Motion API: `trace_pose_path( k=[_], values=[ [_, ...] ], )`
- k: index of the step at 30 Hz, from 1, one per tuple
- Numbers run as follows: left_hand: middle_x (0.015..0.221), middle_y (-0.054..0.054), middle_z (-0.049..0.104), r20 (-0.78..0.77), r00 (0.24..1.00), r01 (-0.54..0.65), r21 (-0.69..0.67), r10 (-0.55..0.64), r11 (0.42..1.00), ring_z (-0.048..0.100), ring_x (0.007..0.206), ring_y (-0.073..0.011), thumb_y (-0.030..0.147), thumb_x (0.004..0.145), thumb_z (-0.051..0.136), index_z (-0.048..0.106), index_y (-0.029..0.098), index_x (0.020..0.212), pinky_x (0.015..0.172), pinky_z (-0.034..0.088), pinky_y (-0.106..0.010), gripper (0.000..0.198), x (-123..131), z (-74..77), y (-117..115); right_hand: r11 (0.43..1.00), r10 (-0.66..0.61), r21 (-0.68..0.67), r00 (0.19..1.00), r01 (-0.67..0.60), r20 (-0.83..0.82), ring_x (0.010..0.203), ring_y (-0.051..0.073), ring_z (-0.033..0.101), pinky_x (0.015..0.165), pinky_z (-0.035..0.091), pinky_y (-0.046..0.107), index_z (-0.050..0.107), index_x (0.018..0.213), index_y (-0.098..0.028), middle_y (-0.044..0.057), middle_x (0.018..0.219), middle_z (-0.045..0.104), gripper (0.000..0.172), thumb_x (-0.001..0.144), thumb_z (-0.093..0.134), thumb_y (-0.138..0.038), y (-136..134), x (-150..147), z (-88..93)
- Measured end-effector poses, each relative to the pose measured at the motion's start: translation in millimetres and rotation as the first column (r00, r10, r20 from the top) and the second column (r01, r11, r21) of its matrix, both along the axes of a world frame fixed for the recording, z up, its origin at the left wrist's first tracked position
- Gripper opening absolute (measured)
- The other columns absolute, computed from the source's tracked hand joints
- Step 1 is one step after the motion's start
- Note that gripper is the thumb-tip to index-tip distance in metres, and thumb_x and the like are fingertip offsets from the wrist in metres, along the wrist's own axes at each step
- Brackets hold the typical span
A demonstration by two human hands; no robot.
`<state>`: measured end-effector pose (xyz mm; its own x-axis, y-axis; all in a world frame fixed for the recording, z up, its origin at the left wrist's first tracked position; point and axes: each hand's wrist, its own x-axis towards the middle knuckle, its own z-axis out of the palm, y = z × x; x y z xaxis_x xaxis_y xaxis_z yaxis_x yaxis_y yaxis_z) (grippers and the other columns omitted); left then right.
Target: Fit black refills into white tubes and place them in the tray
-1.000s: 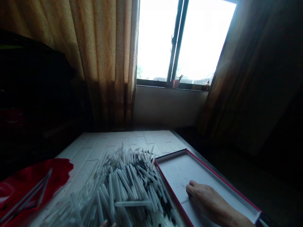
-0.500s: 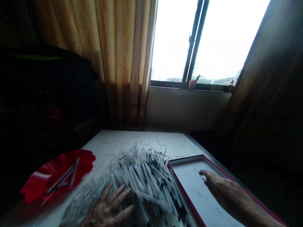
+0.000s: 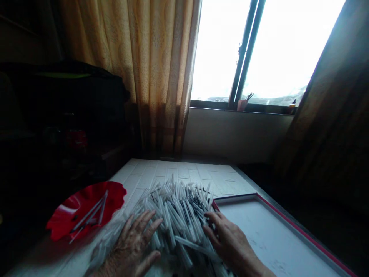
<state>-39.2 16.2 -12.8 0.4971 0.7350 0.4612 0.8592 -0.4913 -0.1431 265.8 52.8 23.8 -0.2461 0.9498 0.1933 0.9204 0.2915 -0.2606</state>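
Observation:
A big heap of clear plastic pen-like tubes (image 3: 175, 215), several with dark parts, lies on the white table. My left hand (image 3: 134, 244) rests on the heap's left side with its fingers spread. Over the heap's right edge is my right hand (image 3: 233, 240), thumb and forefinger apart near the tubes, with nothing visibly held. Right of it lies a shallow white tray (image 3: 266, 223) with a red rim, small dark marks on its bottom. A red wavy-edged bowl (image 3: 62, 215) on the left holds several slim, pen-like pieces.
The table (image 3: 184, 168) has a white brick-pattern surface. Beyond it hang patterned curtains (image 3: 161, 69) beside a bright window. A small cup (image 3: 242, 104) with thin sticks stands on the sill. Dark bulky things (image 3: 95, 100) fill the left side.
My right hand has moved left from over the tray to the heap's right edge, and its fingers have parted. My left hand stays on the heap. The view has shifted slightly left.

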Motion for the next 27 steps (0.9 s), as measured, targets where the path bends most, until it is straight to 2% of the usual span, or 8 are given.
trace_pose_path(
  k=[3,5,9,16,20,22,25,27],
  values=[
    [0.149,-0.011,0.048,0.021,0.999,-0.033,-0.102,0.036,0.994,0.051,0.13,-0.0387,0.058,0.086,0.062,0.037,0.035,0.149,0.1,0.046,-0.061,0.071,-5,1.7,9,0.998,0.068,-0.015,0.998,-0.068,-0.008,0.101,0.029,0.069,0.08,0.055,0.035,0.054,0.135,-0.024,0.013,0.124,0.064,0.059,0.078,0.065,-0.035,-18,-22,-12.2],
    [0.149,-0.012,0.049,0.016,1.0,-0.005,-0.145,0.007,0.989,0.052,0.129,-0.0396,0.057,0.082,0.067,0.044,0.035,0.145,0.099,0.047,-0.06,0.07,-6,2.5,13,0.997,0.062,-0.05,0.998,-0.061,0.019,0.1,0.032,0.069,0.08,0.056,0.039,0.05,0.14,-0.024,0.017,0.128,0.06,0.074,0.07,0.072,-0.033,-23,-40,-17.5],
    [0.146,-0.011,0.052,0.029,0.997,0.074,-0.093,-0.072,0.993,0.053,0.128,-0.0373,0.044,0.081,0.07,0.053,0.035,0.138,0.098,0.05,-0.055,0.06,-17,0.0,15,0.991,0.065,-0.118,0.998,-0.064,0.005,0.096,0.036,0.071,0.08,0.057,0.044,0.044,0.144,-0.014,0.026,0.131,0.056,0.079,0.071,0.07,-0.03,-21,-72,-16.2],
    [0.143,-0.004,0.057,0.005,0.992,0.129,0.083,-0.13,0.988,0.061,0.121,-0.0288,0.052,0.081,0.069,0.052,0.035,0.137,0.092,0.057,-0.038,0.061,-51,-1.9,9,0.985,0.147,-0.089,0.989,-0.147,-0.003,0.097,0.038,0.071,0.076,0.057,0.044,0.041,0.146,-0.011,0.029,0.135,0.054,0.084,0.069,0.071,-0.022,-18,-100,-8.7],
    [0.14,-0.004,0.059,-0.076,0.987,0.152,0.148,-0.142,0.977,0.064,0.118,-0.0241,0.06,0.085,0.062,0.042,0.031,0.145,0.089,0.058,-0.029,0.069,-54,8.7,-1,0.979,0.173,-0.113,0.984,-0.167,0.04,0.089,0.037,0.073,0.07,0.058,0.04,0.047,0.143,-0.017,0.024,0.131,0.061,0.082,0.067,0.076,-0.026,-23,-93,-3.2],
    [0.14,-0.003,0.06,-0.059,0.989,0.142,0.157,-0.134,0.977,0.064,0.117,-0.0238,0.06,0.086,0.061,0.039,0.031,0.147,0.088,0.057,-0.029,0.071,-48,15.1,0,0.988,0.138,-0.079,0.988,-0.133,0.066,0.085,0.032,0.074,0.068,0.058,0.036,0.056,0.134,-0.021,0.017,0.124,0.066,0.068,0.068,0.075,-0.027,-27,-80,-0.3],
    [0.14,-0.003,0.06,0.015,0.996,0.086,0.082,-0.088,0.993,0.063,0.119,-0.0265,0.059,0.088,0.059,0.044,0.033,0.145,0.093,0.056,-0.036,0.064,-29,26.6,11,0.988,0.152,0.0,0.985,-0.153,0.084,0.093,0.03,0.072,0.072,0.058,0.034,0.065,0.12,-0.024,0.012,0.118,0.069,0.044,0.077,0.068,-0.025,-34,-51,-2.8],
    [0.139,-0.007,0.06,0.059,0.998,0.023,-0.051,-0.02,0.998,0.061,0.121,-0.0314,0.061,0.091,0.053,0.05,0.032,0.141,0.098,0.052,-0.048,0.058,-8,35.7,23,0.989,0.141,0.023,0.983,-0.145,0.121,0.104,0.034,0.068,0.078,0.059,0.039,0.063,0.125,-0.026,0.014,0.124,0.067,0.047,0.079,0.067,-0.028,-38,-31,-13.0]
  ],
)
